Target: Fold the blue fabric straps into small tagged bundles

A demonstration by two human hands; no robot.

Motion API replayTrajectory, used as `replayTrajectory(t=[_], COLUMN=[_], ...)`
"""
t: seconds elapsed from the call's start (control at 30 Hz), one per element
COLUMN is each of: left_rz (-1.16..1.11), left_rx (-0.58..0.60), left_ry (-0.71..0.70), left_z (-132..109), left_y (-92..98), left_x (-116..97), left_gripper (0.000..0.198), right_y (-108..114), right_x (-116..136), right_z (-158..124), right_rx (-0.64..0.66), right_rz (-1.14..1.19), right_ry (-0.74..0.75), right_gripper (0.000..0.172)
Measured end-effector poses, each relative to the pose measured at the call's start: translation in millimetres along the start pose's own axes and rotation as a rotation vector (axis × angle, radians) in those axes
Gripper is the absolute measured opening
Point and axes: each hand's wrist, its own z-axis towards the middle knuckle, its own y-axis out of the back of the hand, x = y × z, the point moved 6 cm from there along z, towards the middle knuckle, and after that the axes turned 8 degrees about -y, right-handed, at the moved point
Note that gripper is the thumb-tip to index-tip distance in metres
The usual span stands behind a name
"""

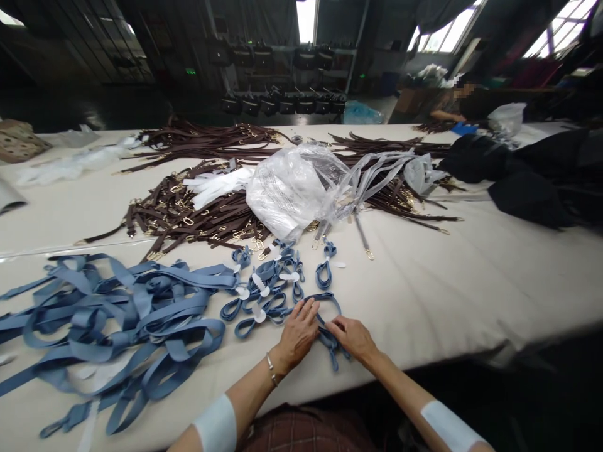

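Observation:
A blue webbing strap (pixel 328 341) lies partly looped on the table between my hands. My left hand (pixel 298 334) is closed on its left side, with the fingertips over the band. On the other side my right hand (pixel 354 338) pinches the same strap between thumb and fingers. Just beyond my left hand sits a group of coiled blue straps (pixel 271 274), several with white tags (pixel 259 313). One more coiled strap (pixel 323 274) lies by itself, with a white tag beside it. Loose long blue straps (pixel 155 307) form a tangled heap at the left.
Piles of dark brown straps (pixel 211 213) with gold-coloured clasps cover the table's middle and back. Clear plastic bags (pixel 287 188) lie on them. Black fabric pieces (pixel 532 194) rest at the right. A person (pixel 452 107) sits at the far right; bags hang on a rack behind.

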Motion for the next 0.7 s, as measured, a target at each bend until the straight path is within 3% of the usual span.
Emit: replayTrajectory(t=[0.07, 0.13, 0.2, 0.37, 0.43, 0.6, 0.7], left_rz=[0.042, 0.013, -0.017, -0.027, -0.034, -0.063, -0.156], left_rx=[-0.023, 0.043, 0.098, 0.073, 0.055, -0.013, -0.040], left_ry=[-0.028, 0.011, 0.061, 0.213, 0.271, 0.213, 0.095], left_z=[5, 8, 9, 17, 21, 26, 19], left_y=[-2.7, -8.4, -11.0, -4.4, -1.9, -5.9, -20.2], left_x=[2, 7, 12, 27, 31, 27, 19], left_gripper=[0.012, 0.013, 0.017, 0.074, 0.082, 0.060, 0.037], right_y=[-1, -3, -4, 8, 10, 8, 7], right_x=[7, 13, 18, 24, 25, 26, 29], right_z=[-4, -7, -7, 6, 12, 27, 30], right_rx=[-0.015, -0.040, -0.072, -0.169, -0.188, -0.249, -0.296], right_rz=[-0.076, -0.172, -0.256, -0.353, -0.364, -0.343, -0.293], right_ry=[0.025, 0.067, 0.110, 0.211, 0.270, 0.470, 0.607], right_gripper=[0.034, 0.034, 0.022, 0.013, 0.009, 0.009, 0.027])
